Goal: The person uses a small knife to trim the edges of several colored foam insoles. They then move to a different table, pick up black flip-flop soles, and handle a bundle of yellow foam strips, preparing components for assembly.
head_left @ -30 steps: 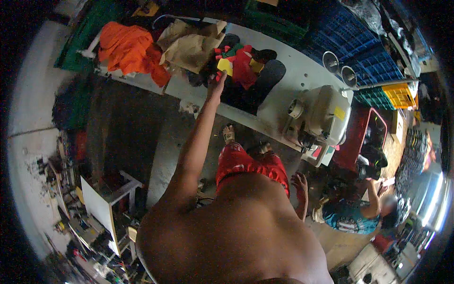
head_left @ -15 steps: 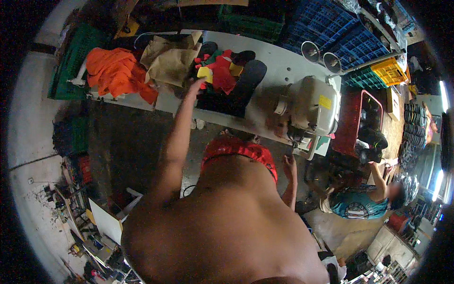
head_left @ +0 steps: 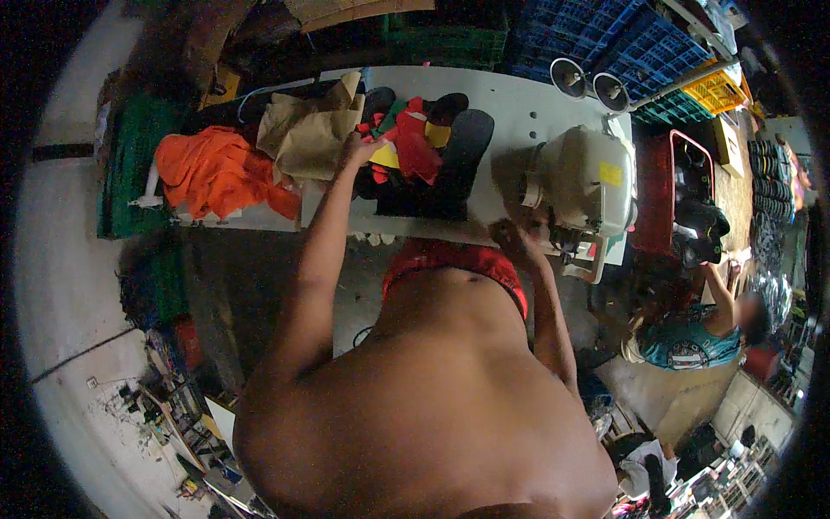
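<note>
Head view: the person's bare torso fills the lower half and hides the near table edge and most of the floor. One white worktable [head_left: 527,112] runs across the top, edges bent by the lens. One cream sewing machine [head_left: 588,177] sits on its right end. One orange cloth [head_left: 216,173] hangs over the left end, one tan fabric bundle [head_left: 307,130] beside it. A heap of red, yellow and black pieces [head_left: 415,147] lies mid-table; count unclear, they overlap. Two dark shoe soles [head_left: 462,143] beside the heap. Two metal cones [head_left: 588,82] stand behind the machine. Blue crates [head_left: 605,35] beyond, cut off by the rim. Another person [head_left: 692,333] sits at right, partly hidden. Left hand [head_left: 356,149] reaches onto the heap, fingers curled on a piece, grip hard to make out. Right hand [head_left: 510,233] rests at the machine base, in shadow; finger state cannot tell.
</note>
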